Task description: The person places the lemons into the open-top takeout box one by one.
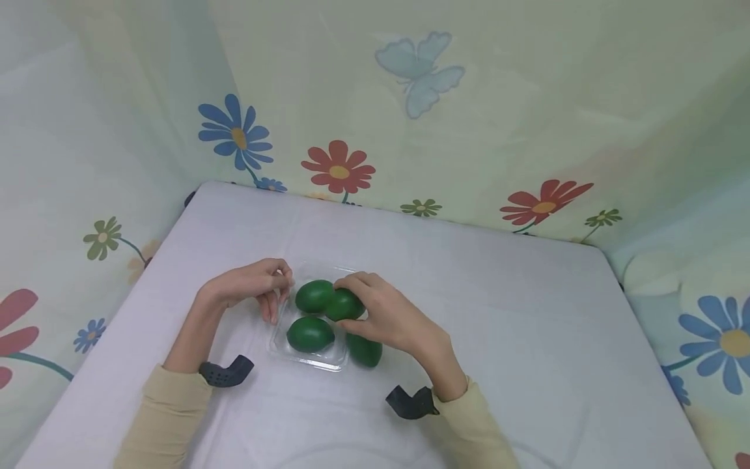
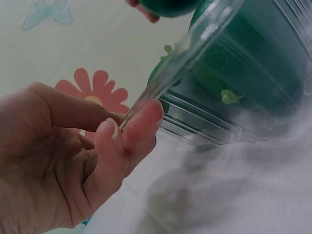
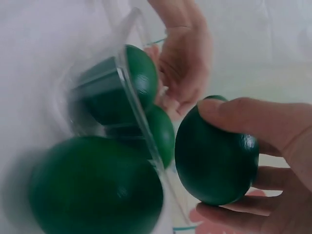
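Note:
In the head view a clear plastic tray (image 1: 321, 365) lies on the table, with two smooth green oval fruits inside, one at the back (image 1: 313, 296) and one at the front (image 1: 309, 335). My left hand (image 1: 249, 285) pinches the tray's left rim between thumb and fingers, plainest in the left wrist view. Over the tray's right side, my right hand (image 1: 394, 317) grips another green oval fruit (image 1: 344, 305); in the right wrist view this fruit (image 3: 214, 156) is held above the rim. Under the right hand, a further green fruit (image 1: 366, 352) rests just outside the tray, partly hidden.
A white cloth covers the table (image 1: 498, 326). Behind it hangs a curtain (image 1: 486, 130) printed with flowers and a butterfly. Each wrist wears a black mount, the left one (image 1: 227, 372) and the right one (image 1: 411, 402) both low over the cloth.

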Action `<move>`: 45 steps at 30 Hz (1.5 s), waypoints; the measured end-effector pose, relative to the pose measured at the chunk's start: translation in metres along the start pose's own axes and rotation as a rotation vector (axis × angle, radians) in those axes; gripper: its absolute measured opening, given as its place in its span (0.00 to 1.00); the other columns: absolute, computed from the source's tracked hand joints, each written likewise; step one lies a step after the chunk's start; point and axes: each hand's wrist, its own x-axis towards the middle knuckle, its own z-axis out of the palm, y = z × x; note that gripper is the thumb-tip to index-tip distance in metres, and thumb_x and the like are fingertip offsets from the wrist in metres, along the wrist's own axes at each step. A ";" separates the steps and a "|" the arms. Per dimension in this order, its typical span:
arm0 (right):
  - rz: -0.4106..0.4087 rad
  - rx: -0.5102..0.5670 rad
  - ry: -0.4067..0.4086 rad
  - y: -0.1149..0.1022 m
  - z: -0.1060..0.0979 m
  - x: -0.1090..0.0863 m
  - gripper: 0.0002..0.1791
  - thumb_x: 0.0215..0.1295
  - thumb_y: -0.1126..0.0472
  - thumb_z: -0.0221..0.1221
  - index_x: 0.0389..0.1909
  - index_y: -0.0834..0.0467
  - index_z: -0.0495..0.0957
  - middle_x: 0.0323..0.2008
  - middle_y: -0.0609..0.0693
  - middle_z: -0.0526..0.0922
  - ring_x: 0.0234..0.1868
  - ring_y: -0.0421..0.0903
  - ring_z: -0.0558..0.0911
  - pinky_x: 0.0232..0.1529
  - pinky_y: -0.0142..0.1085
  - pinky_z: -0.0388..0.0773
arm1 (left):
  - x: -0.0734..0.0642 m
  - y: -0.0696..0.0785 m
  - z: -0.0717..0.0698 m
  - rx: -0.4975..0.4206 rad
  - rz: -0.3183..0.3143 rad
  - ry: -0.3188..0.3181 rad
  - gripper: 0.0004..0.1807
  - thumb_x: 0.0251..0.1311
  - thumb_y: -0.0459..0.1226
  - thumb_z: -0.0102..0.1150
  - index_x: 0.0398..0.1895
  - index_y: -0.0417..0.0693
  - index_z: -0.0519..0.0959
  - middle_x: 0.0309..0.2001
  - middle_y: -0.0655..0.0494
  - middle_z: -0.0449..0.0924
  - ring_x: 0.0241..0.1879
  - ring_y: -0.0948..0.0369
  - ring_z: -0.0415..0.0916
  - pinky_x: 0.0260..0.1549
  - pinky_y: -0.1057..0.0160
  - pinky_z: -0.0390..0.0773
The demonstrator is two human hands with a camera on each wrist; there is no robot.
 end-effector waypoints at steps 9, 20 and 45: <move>0.011 -0.034 -0.065 -0.003 0.016 0.015 0.30 0.60 0.54 0.74 0.62 0.56 0.77 0.59 0.56 0.79 0.58 0.52 0.80 0.56 0.44 0.84 | 0.000 0.002 0.000 0.002 -0.001 -0.006 0.12 0.76 0.33 0.40 0.47 0.28 0.67 0.31 0.44 0.79 0.17 0.57 0.82 0.19 0.61 0.84; -0.015 -0.096 -0.045 0.000 0.026 0.017 0.30 0.60 0.54 0.75 0.62 0.56 0.78 0.58 0.54 0.81 0.56 0.50 0.82 0.55 0.43 0.84 | 0.000 0.003 0.002 -0.007 -0.014 -0.001 0.10 0.75 0.33 0.40 0.46 0.31 0.67 0.31 0.44 0.78 0.17 0.57 0.82 0.19 0.61 0.84; -0.033 -0.095 -0.065 0.007 0.029 0.016 0.32 0.60 0.57 0.74 0.65 0.56 0.77 0.61 0.53 0.81 0.58 0.50 0.83 0.59 0.41 0.82 | 0.002 0.001 0.002 -0.015 -0.018 0.005 0.11 0.73 0.32 0.40 0.47 0.29 0.67 0.32 0.45 0.77 0.19 0.55 0.83 0.20 0.59 0.85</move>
